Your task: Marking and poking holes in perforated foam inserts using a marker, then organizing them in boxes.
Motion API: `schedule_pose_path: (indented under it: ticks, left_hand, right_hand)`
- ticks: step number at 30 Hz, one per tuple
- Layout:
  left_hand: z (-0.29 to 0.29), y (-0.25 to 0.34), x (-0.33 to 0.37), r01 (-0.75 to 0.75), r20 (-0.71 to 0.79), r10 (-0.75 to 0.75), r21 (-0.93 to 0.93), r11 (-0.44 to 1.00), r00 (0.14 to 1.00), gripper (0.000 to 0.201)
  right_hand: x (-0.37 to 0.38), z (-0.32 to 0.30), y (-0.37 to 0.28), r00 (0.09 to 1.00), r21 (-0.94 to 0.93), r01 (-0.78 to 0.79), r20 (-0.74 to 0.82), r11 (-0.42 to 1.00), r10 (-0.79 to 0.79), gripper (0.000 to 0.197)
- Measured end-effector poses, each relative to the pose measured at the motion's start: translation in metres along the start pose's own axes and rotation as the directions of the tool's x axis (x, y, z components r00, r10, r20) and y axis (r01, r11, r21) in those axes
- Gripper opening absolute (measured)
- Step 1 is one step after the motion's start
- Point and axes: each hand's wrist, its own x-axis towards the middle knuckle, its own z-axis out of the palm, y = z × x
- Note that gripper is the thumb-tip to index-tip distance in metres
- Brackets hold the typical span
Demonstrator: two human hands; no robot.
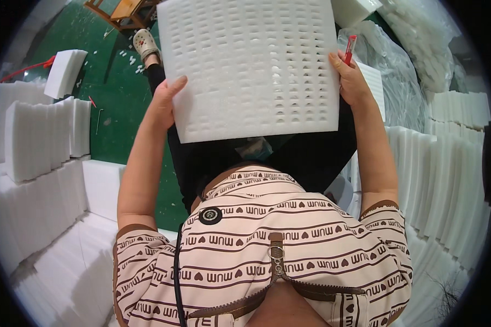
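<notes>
Head view: green floor [112, 87], foam stacks [43, 136].

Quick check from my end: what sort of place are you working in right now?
Probably a foam-processing workshop or packing floor. Both hands hold a perforated white foam sheet, stacks of white foam slabs stand to the left and more slabs to the right, and foam scraps dot the green floor.

White foam blocks [43, 136] stacked left, more foam sheets [453, 180] upright right. Green floor [114, 103] with foam crumbs, wooden chair [123, 11] top left, clear plastic bags [398, 71] upper right.
</notes>
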Motion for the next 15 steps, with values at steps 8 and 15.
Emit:
schedule_pose_path:
  ticks: [8,15]
  left_hand:
    - [0.01,-0.015,-0.002,-0.008,-0.065,0.006,-0.038,0.999,0.998,0.051]
    - [0.004,-0.027,-0.015,0.002,-0.049,-0.008,-0.122,0.993,0.999,0.053]
  right_hand:
    - [0.01,0.003,-0.001,0.995,-0.253,0.087,-0.018,0.964,-0.094,0.04]
    - [0.031,0.0,-0.01,0.996,-0.662,0.01,0.071,0.749,0.05,0.034]
